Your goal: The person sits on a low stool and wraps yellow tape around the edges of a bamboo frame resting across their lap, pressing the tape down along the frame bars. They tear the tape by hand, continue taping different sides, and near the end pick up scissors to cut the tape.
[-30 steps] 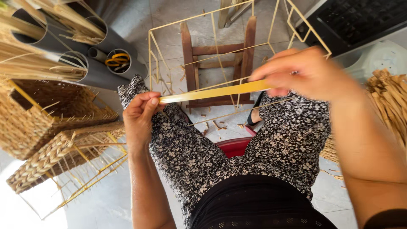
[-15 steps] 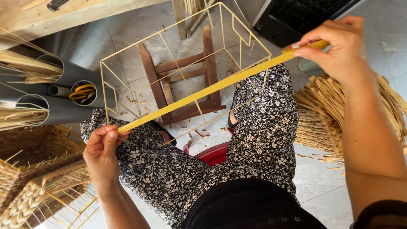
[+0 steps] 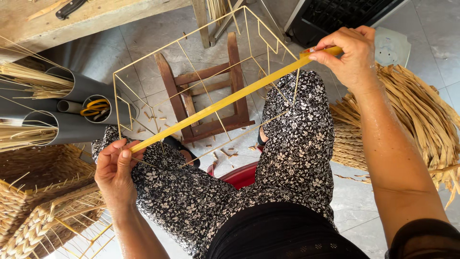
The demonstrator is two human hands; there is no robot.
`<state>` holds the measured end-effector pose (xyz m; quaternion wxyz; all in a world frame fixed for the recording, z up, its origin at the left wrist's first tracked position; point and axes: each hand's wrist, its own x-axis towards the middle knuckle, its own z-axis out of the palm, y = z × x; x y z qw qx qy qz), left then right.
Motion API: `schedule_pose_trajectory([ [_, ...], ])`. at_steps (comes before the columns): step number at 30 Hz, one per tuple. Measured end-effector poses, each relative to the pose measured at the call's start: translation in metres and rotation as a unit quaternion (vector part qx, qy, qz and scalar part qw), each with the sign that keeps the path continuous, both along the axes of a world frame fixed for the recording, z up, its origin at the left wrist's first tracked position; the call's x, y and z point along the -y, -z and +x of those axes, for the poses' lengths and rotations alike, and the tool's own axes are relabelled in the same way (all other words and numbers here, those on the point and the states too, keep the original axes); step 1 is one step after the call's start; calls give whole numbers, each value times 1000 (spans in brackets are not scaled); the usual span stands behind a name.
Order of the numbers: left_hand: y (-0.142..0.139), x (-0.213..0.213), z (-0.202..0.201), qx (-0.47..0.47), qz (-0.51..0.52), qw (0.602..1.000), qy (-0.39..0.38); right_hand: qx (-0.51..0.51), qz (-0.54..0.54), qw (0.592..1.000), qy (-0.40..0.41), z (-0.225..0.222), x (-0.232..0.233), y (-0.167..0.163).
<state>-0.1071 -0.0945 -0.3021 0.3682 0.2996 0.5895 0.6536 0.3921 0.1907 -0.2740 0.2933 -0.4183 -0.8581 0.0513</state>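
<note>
Hands, left [image 3: 115,170] and right [image 3: 350,55], stretch yellow strip [image 3: 225,100] taut.

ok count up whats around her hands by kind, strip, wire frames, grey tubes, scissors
Yellow strip, stretched between the left hand and the right hand: 1
Bare gold wire frame on the floor: 1
Grey tubes lying on their sides: 4 that show
Yellow-handled scissors inside one tube: 1
Total: 7
</note>
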Motion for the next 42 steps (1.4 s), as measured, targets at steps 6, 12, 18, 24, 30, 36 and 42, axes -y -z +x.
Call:
schedule_pose_trajectory([
  [6, -2, -2, 10, -377, 26, 921, -90, -41, -13, 999, 1, -7, -1, 21],
  [12, -32, -1, 8, -573, -15, 816, -82, -219, -95, 971, -4, -24, 14, 59],
  [18, -46, -25, 23, -581, 71, 811, 4, -313, -151, 936, 46, -34, 24, 90],
  [24, -54, -38, 34, -623, -34, 778, 74, -393, -182, 901, 34, -45, 25, 105],
  [30, -72, -45, 37, -625, -126, 754, 154, -429, -185, 884, 28, -53, 27, 116],
  [36, -75, -67, 67, -600, 74, 782, 150, -430, -189, 882, 29, -52, 26, 119],
  [42, -50, -100, 102, -592, -47, 777, 210, -433, -193, 880, 27, -52, 26, 119],
])
